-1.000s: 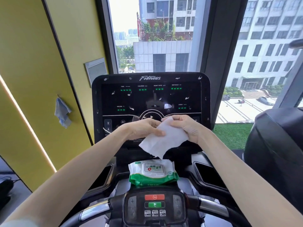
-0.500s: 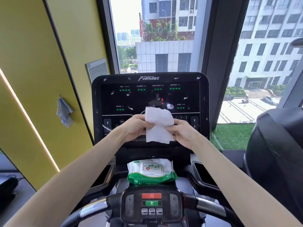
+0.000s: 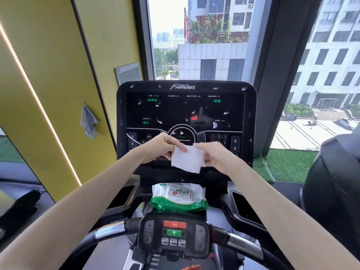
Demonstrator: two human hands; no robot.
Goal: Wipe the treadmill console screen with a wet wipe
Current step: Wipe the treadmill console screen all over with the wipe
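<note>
A white wet wipe [image 3: 188, 159] is held folded into a small square in front of the lower edge of the treadmill console screen [image 3: 175, 112]. My left hand [image 3: 162, 148] pinches its upper left corner. My right hand [image 3: 216, 157] holds its right edge, fingers partly behind it. The black screen carries several white smudges and green readouts. The wipe hangs a little in front of the screen; whether it touches the glass cannot be told.
A green and white wet wipe pack [image 3: 178, 197] lies on the tray below the console. The handlebar control panel [image 3: 174, 233] sits nearer me. A blue cloth [image 3: 88, 122] hangs on the yellow wall at left. A dark machine [image 3: 333, 191] stands at right.
The wipe went from hanging unfolded and loose to a smaller folded square held lower between both hands. Both hands stayed in front of the console's lower part.
</note>
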